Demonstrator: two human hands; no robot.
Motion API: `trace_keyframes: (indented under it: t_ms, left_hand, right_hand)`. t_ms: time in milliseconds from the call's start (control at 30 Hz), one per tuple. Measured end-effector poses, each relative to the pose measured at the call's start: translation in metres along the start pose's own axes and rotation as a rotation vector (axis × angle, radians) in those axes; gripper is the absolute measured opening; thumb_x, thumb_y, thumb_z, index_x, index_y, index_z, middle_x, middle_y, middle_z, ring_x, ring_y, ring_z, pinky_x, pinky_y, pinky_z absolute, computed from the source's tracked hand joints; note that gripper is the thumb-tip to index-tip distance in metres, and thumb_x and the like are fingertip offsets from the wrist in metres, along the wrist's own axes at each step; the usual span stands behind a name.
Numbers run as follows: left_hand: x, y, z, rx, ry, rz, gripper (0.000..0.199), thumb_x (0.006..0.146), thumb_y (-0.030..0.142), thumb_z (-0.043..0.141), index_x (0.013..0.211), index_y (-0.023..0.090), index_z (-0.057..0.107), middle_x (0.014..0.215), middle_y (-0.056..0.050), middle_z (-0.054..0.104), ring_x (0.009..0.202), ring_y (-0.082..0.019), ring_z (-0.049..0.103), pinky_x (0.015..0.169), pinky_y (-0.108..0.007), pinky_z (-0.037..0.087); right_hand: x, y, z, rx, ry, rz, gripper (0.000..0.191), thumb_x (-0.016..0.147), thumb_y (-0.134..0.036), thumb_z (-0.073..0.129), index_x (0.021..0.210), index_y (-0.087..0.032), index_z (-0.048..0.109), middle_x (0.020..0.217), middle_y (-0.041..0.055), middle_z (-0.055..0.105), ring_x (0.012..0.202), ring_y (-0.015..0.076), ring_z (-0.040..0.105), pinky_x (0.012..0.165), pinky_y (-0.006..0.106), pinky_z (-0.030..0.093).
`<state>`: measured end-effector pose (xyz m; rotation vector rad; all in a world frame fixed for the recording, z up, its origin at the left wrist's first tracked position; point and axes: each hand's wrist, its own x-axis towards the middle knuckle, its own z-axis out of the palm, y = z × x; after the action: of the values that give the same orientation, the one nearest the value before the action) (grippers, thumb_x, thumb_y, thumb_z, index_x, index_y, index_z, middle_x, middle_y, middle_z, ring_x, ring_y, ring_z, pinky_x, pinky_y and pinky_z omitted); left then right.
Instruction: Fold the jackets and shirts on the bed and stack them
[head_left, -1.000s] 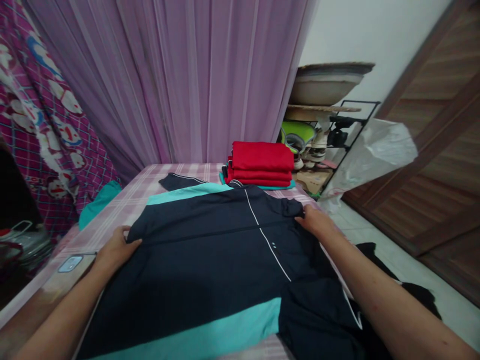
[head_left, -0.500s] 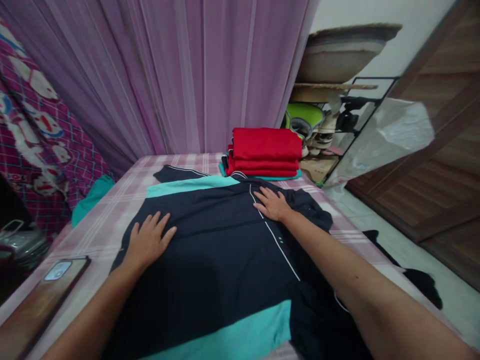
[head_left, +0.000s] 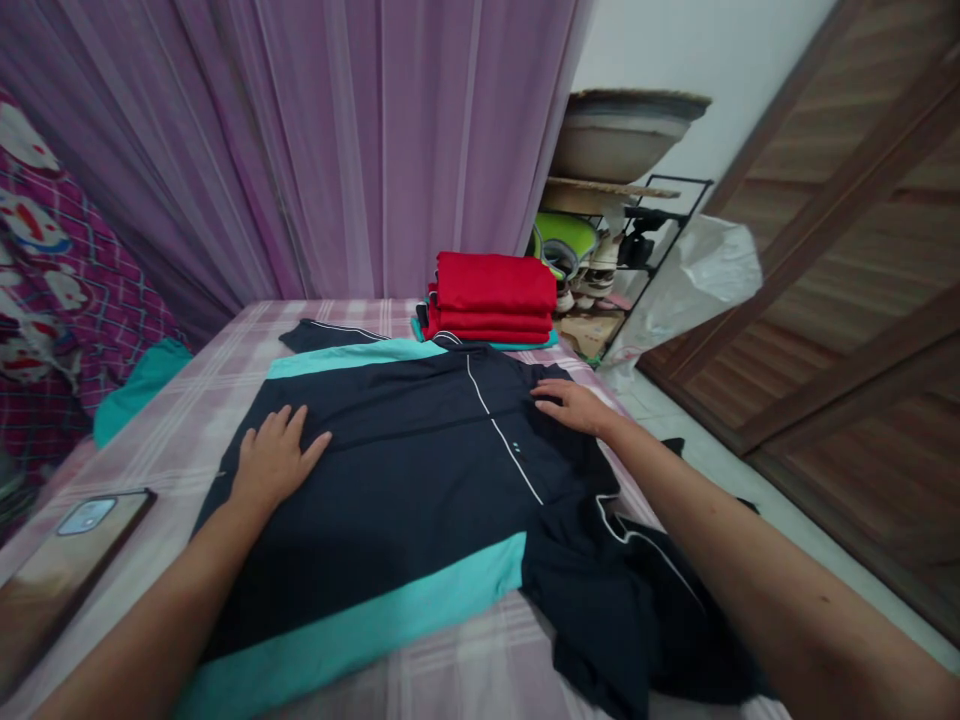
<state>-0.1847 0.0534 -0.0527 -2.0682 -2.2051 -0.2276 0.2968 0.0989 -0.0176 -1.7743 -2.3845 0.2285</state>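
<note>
Spread across the bed is a dark navy garment [head_left: 390, 450] with turquoise bands and white piping, probably a shirt or jacket. My left hand [head_left: 274, 460] lies flat on its left part, fingers spread. Toward the far right part, my right hand [head_left: 571, 405] rests on the navy cloth with its fingers stretched out, holding nothing. Dark cloth [head_left: 637, 600] with white piping lies bunched at the near right, partly behind my right forearm. A stack of folded red clothes [head_left: 495, 285], with turquoise cloth beneath, sits just beyond the garment's collar.
A phone [head_left: 75, 570] lies on the plaid bedsheet [head_left: 450, 650] at the left. Purple curtains [head_left: 337, 150] hang behind the bed. To the right stand a rack with shoes [head_left: 600, 265] and a basin [head_left: 626, 130], a plastic bag [head_left: 705, 275] and a wooden door [head_left: 847, 300].
My right hand has slid rightward over the cloth, away from the white piping line. My left hand stays on the garment's left part. The camera view has turned somewhat right.
</note>
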Motion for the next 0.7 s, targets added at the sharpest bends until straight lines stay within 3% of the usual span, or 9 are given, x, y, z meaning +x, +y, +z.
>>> trace_keyframes:
  t_ms: [133, 233, 300, 433, 567, 700]
  left_hand:
    - [-0.014, 0.008, -0.015, -0.01, 0.122, 0.114, 0.056, 0.093, 0.038, 0.035, 0.138, 0.011, 0.055, 0.147, -0.018, 0.051, 0.139, -0.034, 0.042, 0.116, -0.053, 0.027]
    - [-0.031, 0.013, -0.025, -0.042, 0.12, 0.191, 0.05, 0.092, 0.036, 0.035, 0.129, 0.015, 0.063, 0.143, -0.015, 0.057, 0.136, -0.032, 0.046, 0.116, -0.052, 0.027]
    - [-0.045, 0.015, -0.028, -0.066, 0.084, 0.238, 0.049, 0.092, 0.039, 0.036, 0.126, 0.018, 0.065, 0.138, -0.012, 0.062, 0.133, -0.029, 0.05, 0.116, -0.051, 0.029]
    - [-0.072, 0.013, -0.021, -0.132, 0.018, 0.317, 0.049, 0.092, 0.048, 0.036, 0.119, 0.023, 0.069, 0.129, -0.008, 0.069, 0.123, -0.026, 0.06, 0.113, -0.049, 0.036]
    - [-0.089, 0.005, -0.005, -0.191, 0.036, 0.356, 0.058, 0.092, 0.054, 0.033, 0.126, 0.02, 0.066, 0.135, -0.011, 0.064, 0.127, -0.027, 0.058, 0.11, -0.046, 0.042]
    - [-0.092, 0.003, 0.005, -0.174, 0.051, 0.31, 0.057, 0.093, 0.054, 0.033, 0.13, 0.022, 0.063, 0.14, -0.01, 0.061, 0.133, -0.028, 0.053, 0.112, -0.048, 0.04]
  right_hand:
    - [-0.054, 0.027, -0.005, 0.109, 0.067, 0.263, 0.036, 0.09, -0.031, 0.051, 0.119, -0.024, 0.072, 0.119, 0.0032, 0.073, 0.102, 0.0209, 0.068, 0.095, 0.033, 0.052]
    - [-0.087, 0.043, -0.004, 0.205, 0.154, 0.362, 0.035, 0.088, -0.033, 0.051, 0.113, -0.023, 0.073, 0.113, 0.0034, 0.075, 0.1, 0.0217, 0.067, 0.093, 0.034, 0.051]
    - [-0.104, 0.049, -0.006, 0.275, 0.136, 0.38, 0.032, 0.086, -0.039, 0.052, 0.098, -0.02, 0.075, 0.097, 0.004, 0.076, 0.091, 0.0216, 0.067, 0.084, 0.032, 0.052]
    - [-0.132, 0.051, -0.013, 0.515, -0.216, 0.395, 0.045, 0.071, -0.062, 0.064, 0.064, -0.018, 0.063, 0.057, -0.0004, 0.059, 0.057, 0.0132, 0.051, 0.056, 0.026, 0.042]
    - [-0.149, 0.045, -0.022, 0.642, -0.484, 0.388, 0.059, 0.049, -0.073, 0.076, 0.064, -0.018, 0.061, 0.054, -0.0033, 0.053, 0.053, 0.0094, 0.044, 0.051, 0.023, 0.034]
    - [-0.157, 0.04, -0.028, 0.581, -0.693, 0.398, 0.058, 0.037, -0.066, 0.083, 0.057, -0.019, 0.056, 0.049, -0.0056, 0.048, 0.049, 0.0087, 0.041, 0.048, 0.023, 0.032]
